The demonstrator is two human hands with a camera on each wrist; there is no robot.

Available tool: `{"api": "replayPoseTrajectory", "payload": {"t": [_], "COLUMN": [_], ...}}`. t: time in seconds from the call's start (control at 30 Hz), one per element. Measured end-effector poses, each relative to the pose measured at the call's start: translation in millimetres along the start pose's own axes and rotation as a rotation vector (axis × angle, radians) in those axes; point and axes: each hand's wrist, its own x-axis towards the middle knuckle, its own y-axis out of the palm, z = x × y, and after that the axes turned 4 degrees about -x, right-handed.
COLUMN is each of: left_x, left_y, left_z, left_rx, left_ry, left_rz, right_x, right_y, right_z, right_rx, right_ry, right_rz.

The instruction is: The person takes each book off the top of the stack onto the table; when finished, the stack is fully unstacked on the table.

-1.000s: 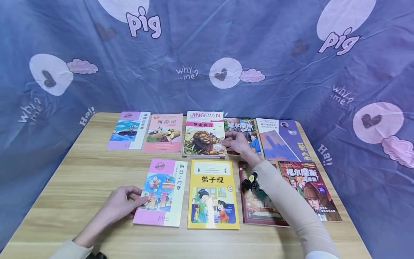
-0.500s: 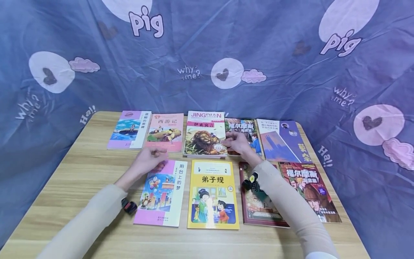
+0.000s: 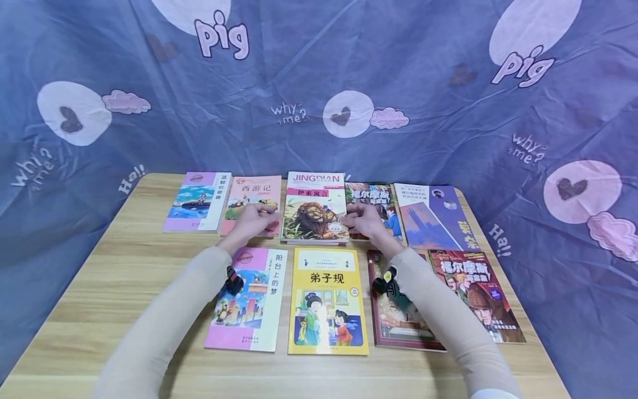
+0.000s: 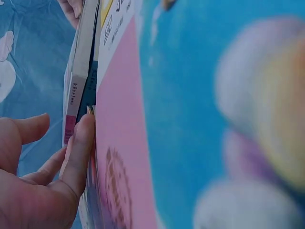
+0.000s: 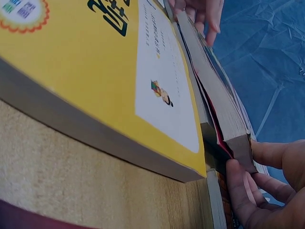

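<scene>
A thick book with a lion cover (image 3: 309,216) lies in the middle of the back row. My right hand (image 3: 368,223) pinches its right edge; in the right wrist view the fingers (image 5: 244,200) reach under its corner, which is tilted up off a book below. My left hand (image 3: 251,223) is over the pink book (image 3: 249,191), its fingertips close to the lion book's left edge. In the left wrist view the left hand (image 4: 52,186) has its thumb apart from its fingers; whether a fingertip touches a book I cannot tell.
A front row holds a pink-and-white book (image 3: 244,316), a yellow book (image 3: 328,321), a dark red book (image 3: 404,327) and a detective book (image 3: 490,299). More books flank the back row: a whale-picture book (image 3: 194,202) and a purple book (image 3: 433,216). A blue curtain (image 3: 319,66) surrounds the table (image 3: 109,288).
My left hand has left the front pink-and-white book and moved forward and right, over the pink book beside the lion book. The right hand stays at the lion book's right edge.
</scene>
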Motion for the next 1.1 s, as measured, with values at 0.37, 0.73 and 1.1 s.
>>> {"api": "replayPoseTrajectory", "payload": {"t": [0.37,0.73,1.1], "left_x": [14.0,4.0,-44.0], "left_y": [14.7,3.2,-65.6], "left_z": [-9.2,-18.9,-16.7], "left_rx": [0.164,-0.092,-0.21], "left_ry": [-0.046,0.02,0.056], "left_rz": [0.008,0.024,-0.045], "right_x": [-4.5,6.2,9.0], "right_y": [8.5,6.5,16.0], "right_z": [5.6,4.0,12.0], "right_rx": [0.049,-0.051,-0.089], "right_ry": [-0.007,-0.015,-0.007], "right_rz": [0.024,0.013,0.037]}}
